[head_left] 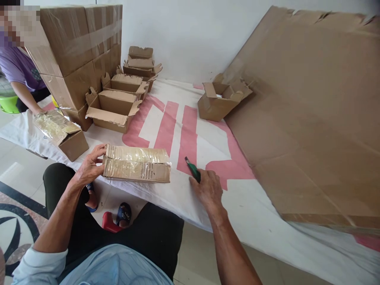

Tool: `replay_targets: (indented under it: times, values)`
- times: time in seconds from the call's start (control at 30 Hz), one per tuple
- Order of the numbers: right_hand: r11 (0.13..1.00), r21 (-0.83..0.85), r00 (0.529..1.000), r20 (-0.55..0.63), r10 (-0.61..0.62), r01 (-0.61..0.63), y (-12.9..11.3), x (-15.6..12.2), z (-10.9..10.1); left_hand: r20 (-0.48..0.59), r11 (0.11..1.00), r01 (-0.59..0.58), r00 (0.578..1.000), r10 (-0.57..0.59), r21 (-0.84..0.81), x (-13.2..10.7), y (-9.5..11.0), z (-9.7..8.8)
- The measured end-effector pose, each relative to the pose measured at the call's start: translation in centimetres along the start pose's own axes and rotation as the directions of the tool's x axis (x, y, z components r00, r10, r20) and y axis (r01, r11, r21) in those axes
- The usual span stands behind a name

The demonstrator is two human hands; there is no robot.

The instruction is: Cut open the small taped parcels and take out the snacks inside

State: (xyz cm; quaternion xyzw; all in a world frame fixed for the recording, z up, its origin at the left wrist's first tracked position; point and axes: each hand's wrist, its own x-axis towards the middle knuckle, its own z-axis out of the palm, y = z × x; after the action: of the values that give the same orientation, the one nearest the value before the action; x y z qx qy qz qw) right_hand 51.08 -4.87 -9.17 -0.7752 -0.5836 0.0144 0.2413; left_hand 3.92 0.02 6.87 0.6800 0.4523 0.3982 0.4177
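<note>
My left hand [91, 165] grips the left end of a taped cardboard box [138, 164] that lies near the table's front edge. Clear tape runs along the top seam of this box, over its two flaps. In my right hand [208, 188] is a utility knife [192, 169] with a green handle, its tip pointing up and left. The knife is to the right of the box and apart from it. My right fingers are wrapped round the handle.
Several opened boxes [111, 111] stand in a row by a tall stack of cartons [80, 43]. Another open box [216, 103] sits beside a big cardboard sheet [311, 118] at right. At left, a person's hand [38, 111] touches a second taped box [61, 132].
</note>
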Motion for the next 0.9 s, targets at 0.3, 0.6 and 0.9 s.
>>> replay_targets:
  times: [0.3, 0.6, 0.9]
  values:
    - [0.87, 0.48, 0.982, -0.079, 0.171, -0.113, -5.2, 2.1, -4.7, 0.026, 0.994, -0.014, 1.0, 0.011, 0.105, -0.3, 0.0, -0.4]
    - [0.604, 0.686, 0.757, 0.118, -0.643, 0.405, -20.9, 3.4, -15.1, 0.037, 0.987, -0.02, 0.999, 0.014, 0.16, 0.0, -0.4, -0.2]
    - [0.59, 0.527, 0.609, 0.162, -0.776, 0.611, -25.0, 5.1, -14.0, 0.052, 0.981, -0.042, 0.998, 0.033, 0.191, 0.2, -1.0, 0.0]
